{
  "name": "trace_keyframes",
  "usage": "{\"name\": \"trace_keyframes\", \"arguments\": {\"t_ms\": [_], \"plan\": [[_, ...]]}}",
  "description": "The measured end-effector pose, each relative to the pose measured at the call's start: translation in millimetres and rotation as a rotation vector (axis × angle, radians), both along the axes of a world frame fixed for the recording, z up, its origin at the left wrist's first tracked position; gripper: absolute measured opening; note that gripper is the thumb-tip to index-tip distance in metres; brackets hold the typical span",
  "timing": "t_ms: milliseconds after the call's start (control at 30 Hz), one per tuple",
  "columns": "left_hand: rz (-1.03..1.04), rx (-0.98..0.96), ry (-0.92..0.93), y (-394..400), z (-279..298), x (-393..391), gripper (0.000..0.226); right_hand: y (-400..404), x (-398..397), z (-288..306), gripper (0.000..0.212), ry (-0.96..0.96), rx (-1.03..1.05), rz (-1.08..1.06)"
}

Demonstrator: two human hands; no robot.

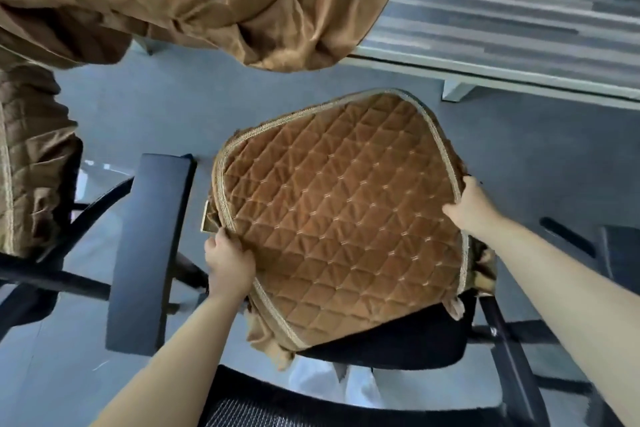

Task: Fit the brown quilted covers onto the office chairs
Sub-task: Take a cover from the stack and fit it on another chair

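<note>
Gripping the quilted cover (343,211) by its braided edge, left hand (228,262) at 8 o'clock, right hand (472,204) at 3 o'clock, both closed on fabric. It lies askew over the black seat (398,343). Judged soft, light and pliable; hold at the trim. Armrest (149,250) at 9 o'clock obstructs; spare covers (194,0) hang off the worktop (519,10) at 11 o'clock

Single head view, looking steeply down, close over chair seat (398,347); wide-angle, edges probably distorted.
</note>
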State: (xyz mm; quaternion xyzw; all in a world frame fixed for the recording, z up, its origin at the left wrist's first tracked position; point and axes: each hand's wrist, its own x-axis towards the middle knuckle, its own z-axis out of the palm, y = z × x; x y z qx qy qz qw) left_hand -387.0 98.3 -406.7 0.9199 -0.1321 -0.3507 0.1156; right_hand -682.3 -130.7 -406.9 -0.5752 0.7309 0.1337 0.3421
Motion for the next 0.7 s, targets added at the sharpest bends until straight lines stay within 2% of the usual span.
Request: {"name": "trace_keyframes", "arguments": {"t_ms": [133, 200, 300, 467, 533, 600, 700], "plan": [[0.028, -0.077, -0.054, 11, 4, -10, 0.038, 50, -29, -5, 0.073, 0.090, 0.024, -0.250], [-0.008, -0.026, -0.060, 18, 4, -19, 0.036, 75, -36, -2, 0.076, 0.132, 0.056, -0.275], [0.004, 0.084, -0.045, 25, 5, -34, 0.036, 100, -41, -6, 0.074, 0.089, 0.071, -0.346], [0.378, 0.093, 0.174, 17, 3, -49, 0.059, 102, -47, -11, 0.057, -0.008, 0.075, -0.296], [0.395, 0.075, 0.181, 18, 3, -53, 0.061, 101, -52, -10, 0.062, -0.017, 0.075, -0.279], [0.356, 0.064, 0.112, 21, 3, -55, 0.064, 100, -57, -10, 0.066, 0.000, 0.095, -0.233], [0.341, 0.058, 0.083, 27, 6, -70, 0.064, 96, -67, -1, 0.068, 0.102, 0.126, -0.184]]}}
